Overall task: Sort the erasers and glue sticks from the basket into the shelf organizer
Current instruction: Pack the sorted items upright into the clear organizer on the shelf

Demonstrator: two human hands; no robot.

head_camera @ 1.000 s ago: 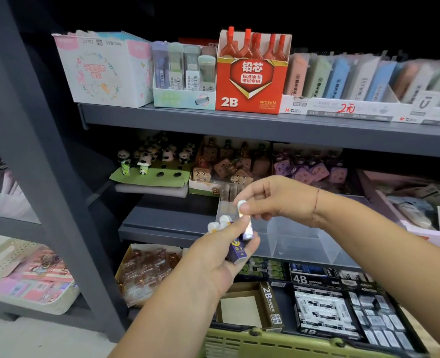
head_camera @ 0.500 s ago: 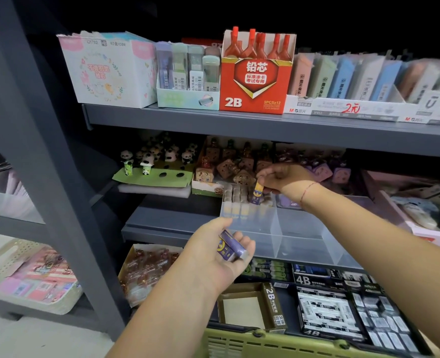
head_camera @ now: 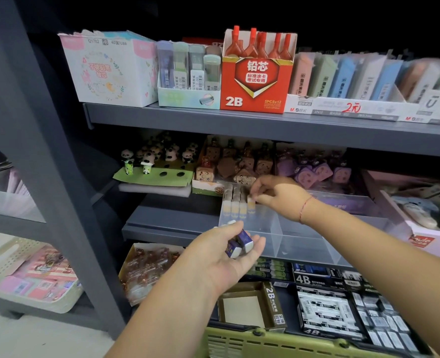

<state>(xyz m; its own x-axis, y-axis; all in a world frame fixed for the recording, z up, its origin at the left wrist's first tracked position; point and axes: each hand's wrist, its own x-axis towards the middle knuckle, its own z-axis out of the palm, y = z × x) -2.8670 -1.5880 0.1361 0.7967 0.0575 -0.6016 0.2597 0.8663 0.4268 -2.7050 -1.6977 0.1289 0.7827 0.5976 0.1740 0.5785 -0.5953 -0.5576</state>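
Two grey shelves [head_camera: 239, 126], clear organizer [head_camera: 301, 244], dark backdrop

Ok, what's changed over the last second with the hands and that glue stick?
The right hand took a glue stick from the left hand and carried it forward to the organizer. Its fingers now pinch it upright beside the row of glue sticks in the rear-left compartment. The left hand stayed in front, palm up, still holding the erasers.
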